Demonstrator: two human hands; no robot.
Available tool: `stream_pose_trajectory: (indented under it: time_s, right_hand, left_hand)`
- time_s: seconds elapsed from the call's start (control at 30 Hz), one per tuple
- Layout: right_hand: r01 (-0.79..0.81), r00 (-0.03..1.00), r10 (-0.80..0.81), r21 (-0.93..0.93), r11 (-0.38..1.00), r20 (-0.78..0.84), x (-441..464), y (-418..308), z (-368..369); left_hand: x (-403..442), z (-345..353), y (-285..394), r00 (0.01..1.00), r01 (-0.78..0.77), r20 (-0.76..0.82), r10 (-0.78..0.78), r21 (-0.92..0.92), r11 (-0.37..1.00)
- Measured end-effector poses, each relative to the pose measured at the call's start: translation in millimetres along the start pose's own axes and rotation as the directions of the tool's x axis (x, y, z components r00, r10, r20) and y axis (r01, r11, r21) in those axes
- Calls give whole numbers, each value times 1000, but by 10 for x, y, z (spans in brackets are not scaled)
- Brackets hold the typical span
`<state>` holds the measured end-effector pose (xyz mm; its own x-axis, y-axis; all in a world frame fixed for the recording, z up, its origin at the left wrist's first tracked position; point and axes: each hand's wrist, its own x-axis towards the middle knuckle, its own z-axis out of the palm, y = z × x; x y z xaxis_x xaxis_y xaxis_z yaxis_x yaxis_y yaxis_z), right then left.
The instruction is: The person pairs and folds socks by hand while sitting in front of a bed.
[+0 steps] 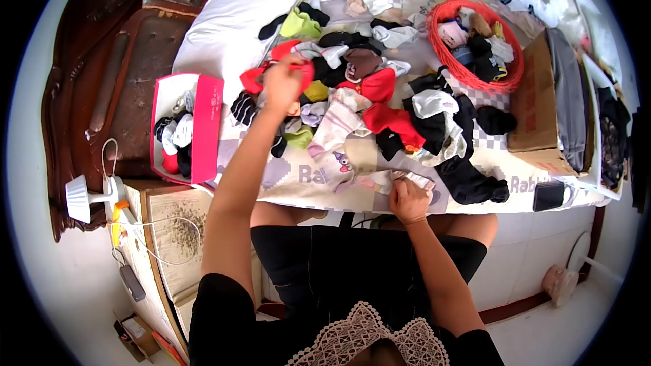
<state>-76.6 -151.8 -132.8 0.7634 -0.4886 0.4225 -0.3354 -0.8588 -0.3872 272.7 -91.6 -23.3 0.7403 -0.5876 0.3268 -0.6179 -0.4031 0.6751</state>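
Note:
My left hand [283, 87] reaches into a spread-out heap of socks on the bed. It is over a red sock [252, 80]; its fingers are blurred, so I cannot make out a grip. Close to the bed's front edge, my right hand [409, 200] is closed in a fist on a pale sock [419, 181]. Between the hands lie a white sock with pink stripes [337, 125], another red sock [393, 124] and a lavender sock with a cartoon figure [336, 166]. Black socks [475, 179] lie to the right of my right hand.
A pink-red box [209, 129] with socks stands at the left. A red basket [439, 46] holding more socks is at the back right, near a cardboard box [532, 108] with grey cloth. A phone [548, 196] lies on the front edge. A white pillow [237, 13] is behind.

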Motion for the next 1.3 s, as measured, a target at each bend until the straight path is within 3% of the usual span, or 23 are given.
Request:
stream_pose_trajectory:
  time_s: [0.1,0.13,0.17,0.23,0.37,0.43,0.47,0.5,0.6,0.63,0.7,0.73,0.77,0.83,0.9,0.93,0.97,1.03,1.07,1.17,1.3]
  right_hand:
    - [7,1000,-7,10,1000,4,-2,-2,-11]
    - [12,1000,-12,11,1000,2,3,-3,-16]
    - [4,1000,-4,4,1000,3,2,3,-17]
    - [10,1000,-10,6,1000,4,-8,6,-19]
    - [9,1000,-8,34,999,-11,-51,40,26]
    - [6,999,-5,41,999,-42,-43,43,21]
    - [13,999,-10,53,999,-44,-49,42,12]
    - [20,999,-17,64,998,-48,-43,48,9]
    - [20,999,-17,45,999,-49,-72,54,2]
    - [23,999,-22,37,999,-43,-76,57,2]
    - [21,997,-18,45,999,-71,-93,54,20]
    - [14,998,-12,46,999,-57,-105,56,23]
    - [6,999,-4,48,999,-42,-115,56,28]
    - [3,999,-1,53,999,-51,-123,60,39]
    - [4,998,0,62,998,-57,-125,66,40]
    - [-2,998,5,60,998,-62,-127,65,33]
    - [-7,998,10,59,998,-65,-133,57,28]
    - [-14,999,16,48,999,-42,-146,41,10]
    - [-18,999,20,47,999,-41,-155,50,33]
    - [-16,999,19,52,998,-50,-142,60,50]
    - [-4,997,9,67,998,-83,-153,70,57]
  left_hand:
    - [-116,603,306,947,-184,262,185,-28,983]
    - [-131,691,519,902,-182,419,105,148,972]
    - [-157,850,591,876,-204,480,50,273,940]
    - [-198,1139,579,877,-157,479,-40,365,918]
    - [-201,1251,566,889,-204,456,38,322,924]
    - [-213,1130,682,886,81,460,-61,-24,996]
    - [-274,1092,746,958,54,287,1,-183,982]
    - [-283,1014,734,942,190,330,-62,-369,910]
    - [-448,841,862,982,163,183,-45,-711,684]
    - [-503,819,881,982,159,184,-38,-709,687]
    - [-585,775,867,969,-77,-236,-77,-582,809]
    - [-665,725,837,964,63,-146,-223,-689,722]
    - [-748,689,785,965,56,-148,-214,-687,725]
    - [-889,635,696,987,150,52,-151,-619,770]
    - [-1015,702,752,994,109,52,-99,-264,958]
    - [-1048,638,911,993,94,65,-97,40,995]
    - [-1039,636,954,993,94,61,-97,45,995]
    - [-986,657,1010,886,40,416,-207,375,926]
    - [-1033,760,839,902,-96,426,-72,358,929]
    - [-1146,890,659,867,-172,492,-82,448,877]
    - [-1488,691,932,893,-158,450,-19,352,923]
